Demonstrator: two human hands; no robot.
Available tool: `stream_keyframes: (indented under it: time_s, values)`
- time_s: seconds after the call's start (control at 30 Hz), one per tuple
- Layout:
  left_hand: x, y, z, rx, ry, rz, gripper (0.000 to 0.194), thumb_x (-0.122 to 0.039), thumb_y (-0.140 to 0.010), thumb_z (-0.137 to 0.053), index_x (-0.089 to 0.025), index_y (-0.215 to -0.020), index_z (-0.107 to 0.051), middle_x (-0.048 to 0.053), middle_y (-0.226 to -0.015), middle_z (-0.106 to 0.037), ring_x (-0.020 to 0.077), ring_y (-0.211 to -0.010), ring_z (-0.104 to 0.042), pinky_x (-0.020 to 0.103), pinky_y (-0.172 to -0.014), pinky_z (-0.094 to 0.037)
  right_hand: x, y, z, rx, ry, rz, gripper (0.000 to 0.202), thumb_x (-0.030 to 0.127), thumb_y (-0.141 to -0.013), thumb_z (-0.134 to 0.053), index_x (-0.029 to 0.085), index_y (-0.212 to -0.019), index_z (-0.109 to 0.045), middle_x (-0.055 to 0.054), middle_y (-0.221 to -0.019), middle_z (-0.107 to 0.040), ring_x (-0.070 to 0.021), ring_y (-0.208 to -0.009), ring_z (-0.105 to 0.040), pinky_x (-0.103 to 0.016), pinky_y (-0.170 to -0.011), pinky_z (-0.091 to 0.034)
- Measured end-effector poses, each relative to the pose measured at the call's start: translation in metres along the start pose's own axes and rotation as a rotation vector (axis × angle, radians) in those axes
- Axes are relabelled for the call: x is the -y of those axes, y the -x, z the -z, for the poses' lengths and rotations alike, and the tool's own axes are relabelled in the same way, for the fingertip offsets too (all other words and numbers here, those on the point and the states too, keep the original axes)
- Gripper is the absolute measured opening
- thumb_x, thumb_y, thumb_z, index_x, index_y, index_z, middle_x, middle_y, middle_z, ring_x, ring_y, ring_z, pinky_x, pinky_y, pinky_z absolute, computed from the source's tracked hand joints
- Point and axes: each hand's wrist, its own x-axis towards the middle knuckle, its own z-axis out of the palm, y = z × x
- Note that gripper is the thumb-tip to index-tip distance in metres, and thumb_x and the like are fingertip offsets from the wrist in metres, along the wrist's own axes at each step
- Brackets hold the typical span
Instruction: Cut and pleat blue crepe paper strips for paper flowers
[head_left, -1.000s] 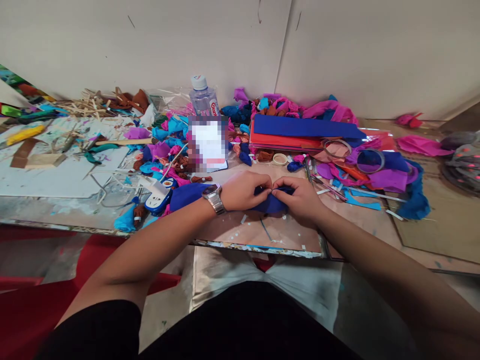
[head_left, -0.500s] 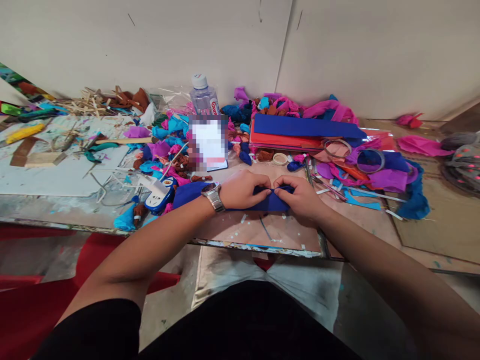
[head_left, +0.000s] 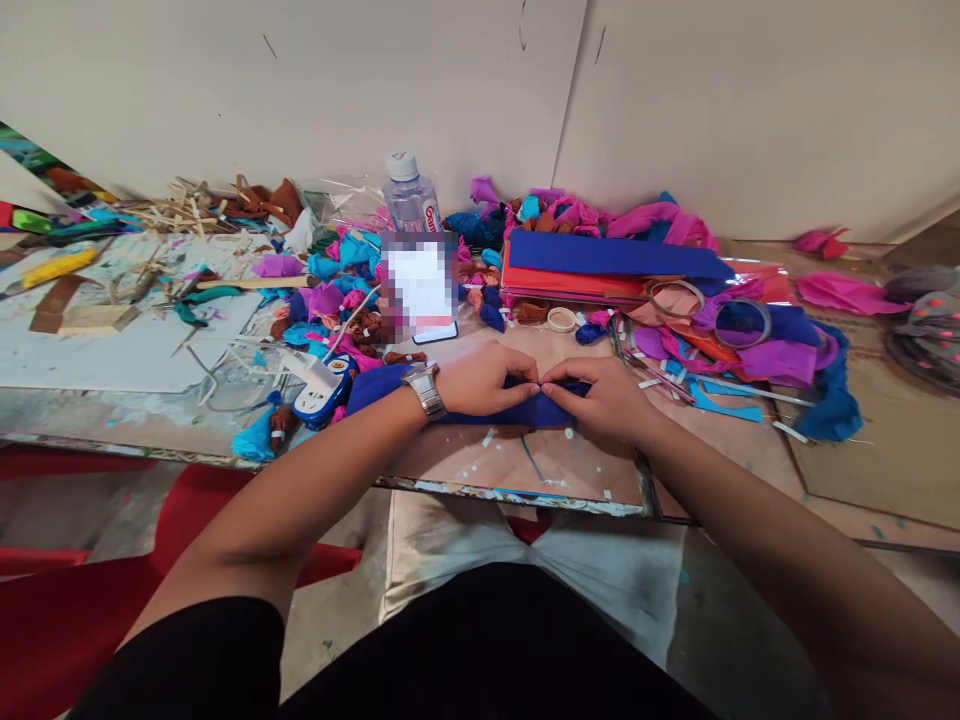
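A dark blue strip of what looks like crepe paper (head_left: 499, 411) lies along the table's front part, partly covered by my hands. My left hand (head_left: 487, 380), with a metal watch (head_left: 425, 389) on its wrist, pinches the strip between thumb and forefinger. Right beside it, my right hand (head_left: 592, 395) pinches the same strip, and the fingertips of both hands meet. Whether anything small sits between the fingertips is hidden.
Behind my hands stand a water bottle (head_left: 409, 195) and a blurred-out phone (head_left: 435, 338). Folded blue sheets (head_left: 622, 255) lie on red ones. A power strip (head_left: 324, 393) is left of my hands; tape rolls (head_left: 742, 323) and coloured scraps lie right. Pliers (head_left: 199, 300) rest farther left.
The fingertips of both hands have come closer together on the blue strip, now touching. The view has shifted slightly; other things stay in place.
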Motion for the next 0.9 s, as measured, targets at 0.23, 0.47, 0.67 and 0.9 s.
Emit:
stream_keyframes:
  time_s: [0.23, 0.47, 0.67, 0.9]
  values:
    - [0.009, -0.001, 0.002, 0.106, 0.009, 0.016, 0.03, -0.036, -0.096, -0.055, -0.015, -0.092, -0.076, 0.001, -0.072, -0.068, 0.0107, -0.062, -0.053, 0.023, -0.061, -0.036, -0.003, 0.0, -0.002, 0.038, 0.027, 0.016, 0.017, 0.031, -0.093, -0.068, 0.023, -0.099, -0.081, -0.003, -0.096, -0.081, -0.0206, -0.086, -0.073, -0.031, -0.081, -0.052]
    - [0.009, -0.001, 0.002, 0.132, 0.038, 0.041, 0.032, -0.037, -0.096, -0.054, -0.014, -0.092, -0.076, 0.0, -0.071, -0.066, 0.0108, -0.063, -0.051, 0.023, -0.061, -0.036, -0.005, 0.002, -0.005, -0.015, 0.038, 0.021, 0.015, 0.029, -0.092, -0.069, 0.024, -0.098, -0.083, -0.001, -0.094, -0.082, -0.0204, -0.084, -0.076, -0.03, -0.08, -0.054]
    - [0.011, -0.002, 0.002, 0.14, 0.088, 0.044, 0.031, -0.035, -0.095, -0.053, -0.013, -0.092, -0.074, -0.001, -0.071, -0.063, 0.0112, -0.065, -0.05, 0.023, -0.062, -0.036, -0.008, 0.002, -0.008, -0.06, 0.02, 0.023, 0.016, 0.028, -0.092, -0.071, 0.026, -0.102, -0.083, 0.0, -0.099, -0.083, -0.0207, -0.089, -0.077, -0.031, -0.084, -0.056]
    - [0.014, -0.003, 0.001, 0.166, 0.203, 0.116, 0.03, -0.03, -0.091, -0.051, -0.013, -0.094, -0.075, 0.0, -0.076, -0.067, 0.012, -0.068, -0.054, 0.023, -0.066, -0.041, -0.005, 0.003, -0.011, -0.086, -0.008, 0.031, 0.015, 0.026, -0.091, -0.072, 0.025, -0.103, -0.083, 0.0, -0.1, -0.083, -0.0207, -0.09, -0.078, -0.031, -0.085, -0.057]
